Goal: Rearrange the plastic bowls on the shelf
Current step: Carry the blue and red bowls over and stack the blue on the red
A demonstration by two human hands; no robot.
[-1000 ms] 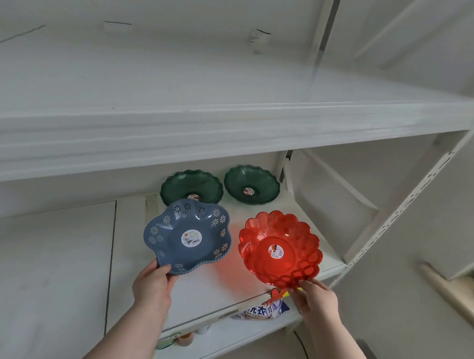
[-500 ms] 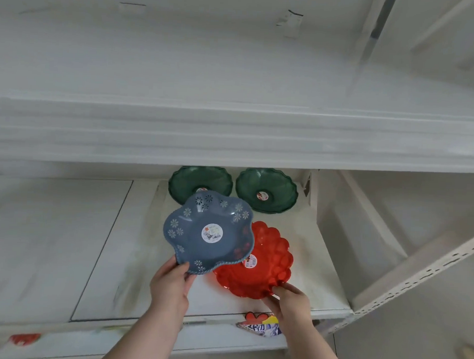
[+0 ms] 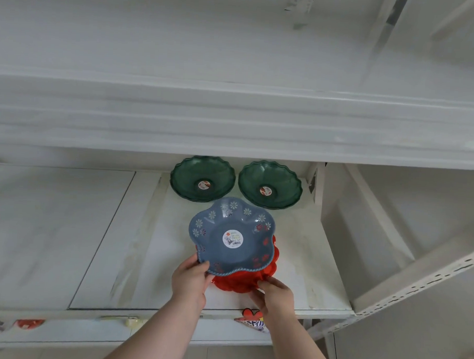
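A blue flower-shaped bowl with white daisies and a round sticker lies over a red scalloped bowl, which shows only at its near and right edges. My left hand grips the blue bowl's near-left rim. My right hand holds the red bowl's near rim. Two dark green scalloped bowls sit side by side at the back of the white shelf.
A thick white shelf board overhangs close above. A slanted perforated upright and a side panel bound the shelf on the right. Packaged goods peek out under the front edge.
The blue bowl has moved right and come over the red bowl, which was beside it a second ago. Both hands have drawn together. The view has tilted down and left.
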